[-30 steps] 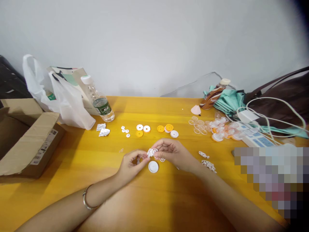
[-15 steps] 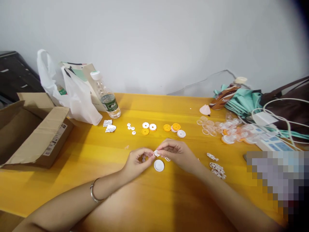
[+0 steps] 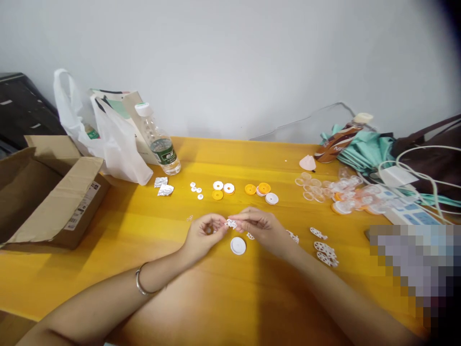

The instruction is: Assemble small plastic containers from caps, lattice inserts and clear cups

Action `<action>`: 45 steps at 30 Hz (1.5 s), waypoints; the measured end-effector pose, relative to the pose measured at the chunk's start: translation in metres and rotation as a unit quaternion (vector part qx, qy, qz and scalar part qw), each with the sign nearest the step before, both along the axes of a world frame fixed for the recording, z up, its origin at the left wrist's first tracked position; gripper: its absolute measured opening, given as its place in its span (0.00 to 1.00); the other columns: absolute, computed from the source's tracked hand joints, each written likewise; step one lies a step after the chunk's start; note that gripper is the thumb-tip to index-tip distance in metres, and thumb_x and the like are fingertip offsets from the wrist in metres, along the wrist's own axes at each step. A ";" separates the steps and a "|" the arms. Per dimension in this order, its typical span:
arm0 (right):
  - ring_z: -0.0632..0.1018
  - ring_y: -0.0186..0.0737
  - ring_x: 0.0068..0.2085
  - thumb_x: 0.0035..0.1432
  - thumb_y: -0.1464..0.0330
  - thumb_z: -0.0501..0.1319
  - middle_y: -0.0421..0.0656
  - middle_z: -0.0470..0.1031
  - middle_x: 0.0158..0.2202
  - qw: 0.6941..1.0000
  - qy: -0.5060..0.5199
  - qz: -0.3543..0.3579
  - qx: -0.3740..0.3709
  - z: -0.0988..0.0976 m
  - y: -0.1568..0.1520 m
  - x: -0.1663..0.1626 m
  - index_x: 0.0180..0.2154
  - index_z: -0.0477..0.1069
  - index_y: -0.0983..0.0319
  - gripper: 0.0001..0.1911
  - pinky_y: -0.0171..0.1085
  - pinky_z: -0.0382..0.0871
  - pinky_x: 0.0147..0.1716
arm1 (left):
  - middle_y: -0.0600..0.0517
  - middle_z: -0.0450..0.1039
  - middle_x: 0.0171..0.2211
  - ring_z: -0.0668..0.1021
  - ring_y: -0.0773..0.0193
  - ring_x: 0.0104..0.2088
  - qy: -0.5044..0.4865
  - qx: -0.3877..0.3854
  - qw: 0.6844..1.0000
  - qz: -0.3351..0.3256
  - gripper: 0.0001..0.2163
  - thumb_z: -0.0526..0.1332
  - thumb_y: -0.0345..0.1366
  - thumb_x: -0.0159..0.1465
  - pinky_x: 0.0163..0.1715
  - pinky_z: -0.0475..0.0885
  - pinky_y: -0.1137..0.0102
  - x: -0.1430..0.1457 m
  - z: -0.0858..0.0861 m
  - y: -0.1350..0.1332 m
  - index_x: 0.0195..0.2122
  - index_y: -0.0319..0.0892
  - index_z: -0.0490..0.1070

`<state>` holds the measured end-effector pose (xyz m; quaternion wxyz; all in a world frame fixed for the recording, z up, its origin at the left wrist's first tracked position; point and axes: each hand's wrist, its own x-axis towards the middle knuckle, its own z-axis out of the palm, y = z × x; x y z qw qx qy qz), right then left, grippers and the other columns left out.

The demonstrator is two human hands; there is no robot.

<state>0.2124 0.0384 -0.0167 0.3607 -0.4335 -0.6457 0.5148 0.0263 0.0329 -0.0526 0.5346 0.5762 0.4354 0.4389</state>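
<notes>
Pinched between the fingertips of the left hand (image 3: 203, 234) and the right hand (image 3: 262, 229), one white openwork piece (image 3: 231, 224) is held in the head view, above the table (image 3: 201, 293) and just to the far side of a white disc (image 3: 238, 246). Both grips are narrow; whether the held piece is one part or several joined cannot be told.

The handwork looks unfinished: the held piece is apart from the disc, and other parts lie loose. Which of them are already done with cannot be told.

Counted, the near disc is one. By the right hand lies one small openwork part (image 3: 250, 236), with another partly hidden part (image 3: 292, 236) beside the right forearm. Farther right are at least three openwork parts (image 3: 325, 250), overlapping. To the far left are four small white buttons (image 3: 193, 184) and two foil packets (image 3: 165, 191). At the far middle, the left wheel group (image 3: 217, 195) shows two white and two yellow, one mostly covered; the right wheel group (image 3: 264, 188) shows two yellow, one white and another pale one partly hidden. Clear rings (image 3: 308, 196) at far right overlap too much to count.
</notes>
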 end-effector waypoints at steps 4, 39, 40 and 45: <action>0.76 0.37 0.36 0.50 0.64 0.63 0.42 0.73 0.33 0.997 0.053 -0.024 -0.043 0.001 -0.002 -0.006 0.34 0.77 0.57 0.09 0.39 0.69 0.41 | 0.54 0.70 0.23 0.67 0.74 0.21 -0.009 -0.019 1.000 0.012 0.10 0.63 0.41 0.55 0.23 0.65 0.77 0.001 0.007 0.000 0.30 0.38 0.71; 0.74 0.37 0.33 0.52 0.70 0.63 0.41 0.71 0.30 0.976 -0.062 -0.088 0.187 0.000 -0.009 -0.010 0.33 0.74 0.58 0.05 0.37 0.70 0.36 | 0.54 0.71 0.23 0.67 0.76 0.19 -0.013 -0.034 0.999 0.025 0.09 0.63 0.39 0.55 0.18 0.61 0.79 0.000 0.010 -0.002 0.31 0.38 0.71; 0.74 0.37 0.34 0.51 0.70 0.63 0.41 0.70 0.31 0.975 -0.061 -0.095 0.190 -0.001 -0.009 -0.011 0.33 0.75 0.58 0.05 0.37 0.70 0.37 | 0.54 0.71 0.23 0.67 0.76 0.19 -0.016 -0.031 0.999 0.023 0.09 0.64 0.39 0.55 0.18 0.62 0.79 0.000 0.011 -0.003 0.31 0.38 0.72; 0.75 0.39 0.40 0.49 0.70 0.64 0.43 0.71 0.37 0.971 -0.055 -0.117 0.203 -0.008 -0.008 -0.014 0.32 0.75 0.57 0.05 0.40 0.69 0.43 | 0.53 0.73 0.24 0.68 0.76 0.19 -0.038 -0.047 0.998 0.020 0.09 0.65 0.39 0.53 0.18 0.62 0.80 -0.001 0.012 -0.002 0.31 0.37 0.72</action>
